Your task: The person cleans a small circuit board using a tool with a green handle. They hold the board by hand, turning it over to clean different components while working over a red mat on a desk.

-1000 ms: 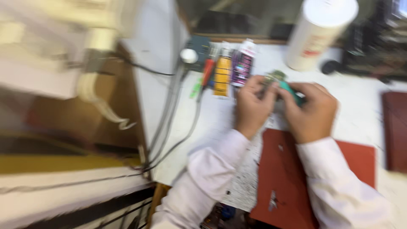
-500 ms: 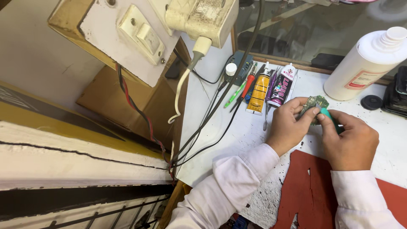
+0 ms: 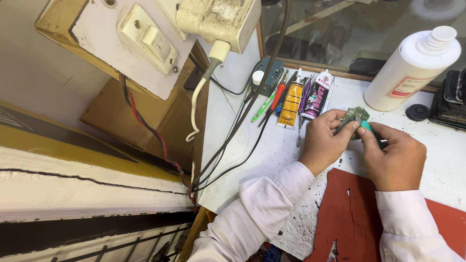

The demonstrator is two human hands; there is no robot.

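My left hand (image 3: pixel 324 139) pinches a small green circuit board (image 3: pixel 353 116) by its lower edge, just above the white worktop (image 3: pixel 272 155). My right hand (image 3: pixel 394 154) grips a tool with a teal handle (image 3: pixel 367 127), and its tip rests on the board. Both hands sit close together at the middle of the bench, wrists in white sleeves.
Glue tubes (image 3: pixel 291 103), screwdrivers (image 3: pixel 276 97) and a green pen (image 3: pixel 262 107) lie in a row behind my left hand. A tall white bottle (image 3: pixel 412 68) and its black cap (image 3: pixel 417 112) stand at the back right. A red mat (image 3: pixel 349 213) lies near me. Cables (image 3: pixel 233 145) hang from a wall socket at left.
The view has tilted down and steadied. My hands stay together on the board, with the tool still against it.
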